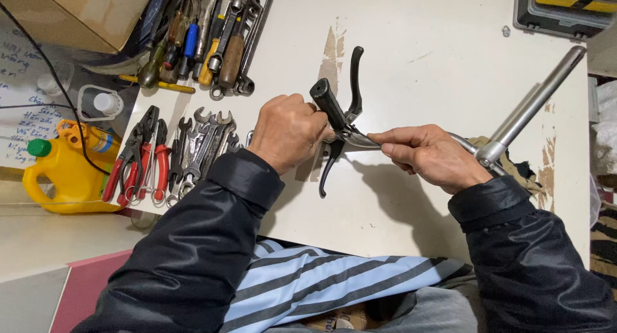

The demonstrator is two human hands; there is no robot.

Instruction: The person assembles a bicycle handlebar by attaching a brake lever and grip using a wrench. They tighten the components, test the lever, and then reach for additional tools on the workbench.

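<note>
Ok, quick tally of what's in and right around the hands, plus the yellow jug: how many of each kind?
Hands: 2, left hand and right hand, both on the handlebar
Metal handlebar: 1
Black brake levers: 2, upper lever and lower lever
Black grip: 1
Yellow jug: 1
Total: 7

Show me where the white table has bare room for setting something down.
The white table is bare between the brake lever and the metal tube, and below both hands. The left edge is crowded with wrenches, pliers and screwdrivers.
</note>
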